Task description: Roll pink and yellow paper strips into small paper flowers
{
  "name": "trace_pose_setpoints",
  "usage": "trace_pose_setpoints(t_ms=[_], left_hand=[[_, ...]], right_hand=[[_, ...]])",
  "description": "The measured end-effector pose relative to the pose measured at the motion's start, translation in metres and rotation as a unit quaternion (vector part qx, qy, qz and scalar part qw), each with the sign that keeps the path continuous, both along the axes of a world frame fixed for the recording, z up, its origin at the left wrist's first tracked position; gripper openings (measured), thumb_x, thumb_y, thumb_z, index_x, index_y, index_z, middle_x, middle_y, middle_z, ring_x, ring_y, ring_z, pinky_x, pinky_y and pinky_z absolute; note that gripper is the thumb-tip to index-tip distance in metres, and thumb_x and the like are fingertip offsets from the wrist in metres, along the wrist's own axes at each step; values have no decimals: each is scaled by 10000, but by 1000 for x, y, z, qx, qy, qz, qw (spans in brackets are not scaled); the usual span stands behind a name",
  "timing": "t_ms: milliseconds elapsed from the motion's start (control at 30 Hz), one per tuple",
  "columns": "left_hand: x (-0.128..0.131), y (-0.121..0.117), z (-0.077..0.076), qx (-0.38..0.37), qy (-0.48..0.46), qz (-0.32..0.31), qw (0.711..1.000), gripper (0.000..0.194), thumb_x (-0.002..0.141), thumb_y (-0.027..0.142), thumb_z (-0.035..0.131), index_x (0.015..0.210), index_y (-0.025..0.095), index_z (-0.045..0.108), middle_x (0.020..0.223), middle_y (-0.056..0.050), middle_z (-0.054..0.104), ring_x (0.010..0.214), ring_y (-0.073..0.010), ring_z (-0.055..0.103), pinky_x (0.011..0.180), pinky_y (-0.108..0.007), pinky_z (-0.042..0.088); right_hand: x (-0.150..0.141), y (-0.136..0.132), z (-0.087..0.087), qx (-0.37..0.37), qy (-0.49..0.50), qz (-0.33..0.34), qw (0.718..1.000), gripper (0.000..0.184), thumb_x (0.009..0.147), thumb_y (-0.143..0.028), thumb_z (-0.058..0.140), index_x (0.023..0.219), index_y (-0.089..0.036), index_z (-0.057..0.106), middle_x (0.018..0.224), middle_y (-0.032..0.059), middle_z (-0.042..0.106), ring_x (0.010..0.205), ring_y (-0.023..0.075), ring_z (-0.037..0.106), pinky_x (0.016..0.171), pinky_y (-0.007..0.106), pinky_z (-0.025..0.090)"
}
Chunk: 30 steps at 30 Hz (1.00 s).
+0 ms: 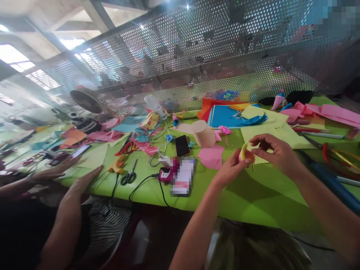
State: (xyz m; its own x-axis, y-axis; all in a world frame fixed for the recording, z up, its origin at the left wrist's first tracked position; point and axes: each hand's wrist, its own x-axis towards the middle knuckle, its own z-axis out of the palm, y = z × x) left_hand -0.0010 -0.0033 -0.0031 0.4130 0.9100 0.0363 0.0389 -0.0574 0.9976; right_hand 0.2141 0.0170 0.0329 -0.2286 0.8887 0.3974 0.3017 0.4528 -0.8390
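Above the green tabletop, my left hand (232, 167) pinches a small pink and yellow craft piece (244, 153), perhaps foam or paper. A yellow strip curves over the pink part, and a thin yellow end hangs below. Thumb and bent fingers of my right hand (271, 153) close at the strip's right edge, touching the same piece. Beneath and behind the hands lie pale yellow sheets (264, 120). Left of them are a pink sheet (211, 156) and a cream-coloured roll (202, 134).
Two phones (183, 176) (182, 145), a magenta power strip (168, 174) with cables and black-handled scissors (128, 177) lie leftward. A co-worker's hands (84, 176) rest flat at far left. A blue tool (332, 183) and red-handled scissors (326, 153) are on the right. A perforated screen (174, 63) stands behind.
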Motion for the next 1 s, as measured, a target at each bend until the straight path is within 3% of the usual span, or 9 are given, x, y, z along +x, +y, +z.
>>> trace_pose_setpoints(t_ms=[100,300,533,833,1000], left_hand=[[3,1,3,14,-20,40,999,467,951,583,712,1214,204,638,1045,-40,630,907,-169,574,827,-290,479],[2,1,4,22,-27,49,998,442,965,573,687,1195,199,634,1034,-30,620,879,-150,542,836,-282,457],[0,0,1,-6,-51,25,998,524,980,653,623,1244,201,643,1096,-49,638,891,-152,587,761,-267,452],[0,3,1,-9,-55,39,998,508,910,626,732,1174,194,687,1012,-27,641,924,-169,600,822,-279,492],[-1,3,1,2,-37,50,998,531,876,621,776,1163,181,694,1034,-34,650,942,-171,589,855,-282,483]], right_hand=[[0,-6,6,31,-55,42,997,220,956,-483,761,1021,-276,795,967,45,694,781,188,624,698,337,506],[-6,-7,5,80,-156,103,979,244,1023,-431,662,1081,-297,857,901,50,617,808,209,641,719,345,498],[-4,-3,0,59,-132,109,983,276,1025,-469,655,1017,-270,846,901,57,645,797,203,645,700,333,489],[-4,0,1,9,-93,98,991,376,925,-640,738,861,-277,815,883,59,701,787,219,647,702,365,508],[-1,0,-1,4,-80,88,993,302,945,-563,736,889,-274,806,888,49,728,776,221,652,721,369,512]])
